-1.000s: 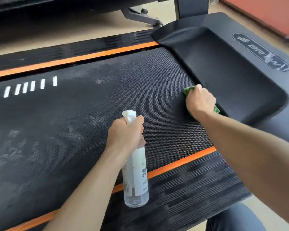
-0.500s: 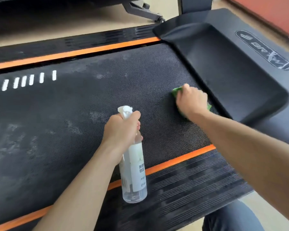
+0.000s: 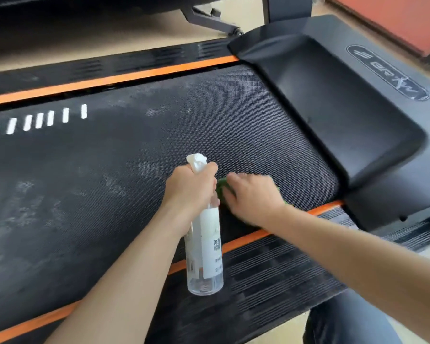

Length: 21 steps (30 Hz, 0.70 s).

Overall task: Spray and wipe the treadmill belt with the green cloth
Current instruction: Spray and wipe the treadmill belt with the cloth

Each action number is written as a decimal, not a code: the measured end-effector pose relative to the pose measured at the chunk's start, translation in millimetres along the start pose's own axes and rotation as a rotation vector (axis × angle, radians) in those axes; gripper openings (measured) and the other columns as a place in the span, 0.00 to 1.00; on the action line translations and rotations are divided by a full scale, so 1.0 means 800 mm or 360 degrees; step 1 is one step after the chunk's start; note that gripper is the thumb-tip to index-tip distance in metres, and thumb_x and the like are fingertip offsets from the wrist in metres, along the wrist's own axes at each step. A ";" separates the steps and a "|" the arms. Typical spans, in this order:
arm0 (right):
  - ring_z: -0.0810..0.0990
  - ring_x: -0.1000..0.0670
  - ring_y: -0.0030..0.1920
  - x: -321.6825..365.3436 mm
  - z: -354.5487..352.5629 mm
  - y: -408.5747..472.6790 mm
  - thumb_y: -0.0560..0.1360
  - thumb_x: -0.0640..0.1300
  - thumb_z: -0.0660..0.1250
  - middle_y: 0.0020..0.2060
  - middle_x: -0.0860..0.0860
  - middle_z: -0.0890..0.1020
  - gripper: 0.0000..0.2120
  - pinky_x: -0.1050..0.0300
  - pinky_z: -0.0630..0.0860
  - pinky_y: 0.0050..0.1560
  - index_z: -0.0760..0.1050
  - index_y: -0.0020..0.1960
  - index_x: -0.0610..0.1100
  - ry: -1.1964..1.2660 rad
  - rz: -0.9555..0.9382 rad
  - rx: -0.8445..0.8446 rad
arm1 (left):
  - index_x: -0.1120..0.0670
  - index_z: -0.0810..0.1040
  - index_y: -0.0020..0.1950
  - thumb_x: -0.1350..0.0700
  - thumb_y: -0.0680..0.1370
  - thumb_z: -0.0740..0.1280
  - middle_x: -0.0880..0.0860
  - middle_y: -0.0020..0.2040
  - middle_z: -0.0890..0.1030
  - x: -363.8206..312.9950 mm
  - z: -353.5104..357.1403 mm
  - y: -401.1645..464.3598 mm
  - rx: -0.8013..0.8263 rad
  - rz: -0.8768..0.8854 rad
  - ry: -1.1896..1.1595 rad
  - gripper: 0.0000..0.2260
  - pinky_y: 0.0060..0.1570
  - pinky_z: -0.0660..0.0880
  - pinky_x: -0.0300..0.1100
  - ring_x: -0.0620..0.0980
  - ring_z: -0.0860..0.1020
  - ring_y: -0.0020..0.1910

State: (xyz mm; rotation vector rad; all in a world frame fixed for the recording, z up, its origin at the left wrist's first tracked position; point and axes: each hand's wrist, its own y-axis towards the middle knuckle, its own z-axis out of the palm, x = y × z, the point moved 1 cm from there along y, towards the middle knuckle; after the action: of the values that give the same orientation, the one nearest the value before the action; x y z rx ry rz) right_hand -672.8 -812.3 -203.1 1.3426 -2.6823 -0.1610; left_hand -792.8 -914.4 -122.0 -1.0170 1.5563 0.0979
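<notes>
Belt [image 3: 90, 194], left part: pale dusty smears and blotches, not yet wiped by the look of it. Centre: left hand [image 3: 191, 187] grips the spray bottle [image 3: 205, 244] by its neck, upright, nozzle up, held over the near edge of the belt. Just beside it on the right, right hand [image 3: 252, 194] lies palm-down pressing the cloth [image 3: 222, 188] flat on the belt; only a green edge shows under the fingers. Right of that, belt looks cleaner up to the motor cover [image 3: 333, 115].

Step in hand: wiping, probably w/ 1 sprayed patch. Next: spray the smears further left, then move the cloth onto them.
</notes>
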 end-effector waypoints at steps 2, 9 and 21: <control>0.82 0.38 0.43 -0.050 -0.003 0.039 0.80 0.53 0.55 0.44 0.44 0.83 0.14 0.49 0.72 0.39 0.73 0.49 0.45 -0.0178 0.0368 -0.0006 | 0.55 0.81 0.37 0.51 0.80 0.69 0.51 0.33 0.82 0.004 -0.007 -0.003 -0.0006 0.0003 0.0004 0.13 0.30 0.78 0.37 0.52 0.83 0.28; 0.81 0.35 0.49 -0.019 -0.001 0.037 0.80 0.53 0.55 0.47 0.40 0.83 0.16 0.47 0.74 0.46 0.75 0.51 0.43 0.0033 0.0764 0.0066 | 0.55 0.81 0.36 0.51 0.78 0.70 0.49 0.30 0.82 0.010 -0.028 -0.013 0.0016 0.0056 0.0071 0.12 0.41 0.82 0.44 0.52 0.84 0.28; 0.82 0.38 0.48 -0.058 -0.021 0.012 0.82 0.56 0.54 0.50 0.46 0.82 0.15 0.46 0.75 0.43 0.71 0.53 0.45 -0.0280 0.0330 0.0075 | 0.55 0.82 0.34 0.48 0.77 0.70 0.47 0.27 0.83 0.018 -0.034 -0.015 0.0121 0.0115 0.0011 0.15 0.51 0.85 0.54 0.57 0.87 0.36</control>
State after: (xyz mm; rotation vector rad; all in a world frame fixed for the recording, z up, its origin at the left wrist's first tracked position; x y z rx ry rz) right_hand -650.1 -770.2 -188.1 1.0992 -2.9677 -0.2033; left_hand -804.7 -945.5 -120.8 -0.9027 1.5913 0.0850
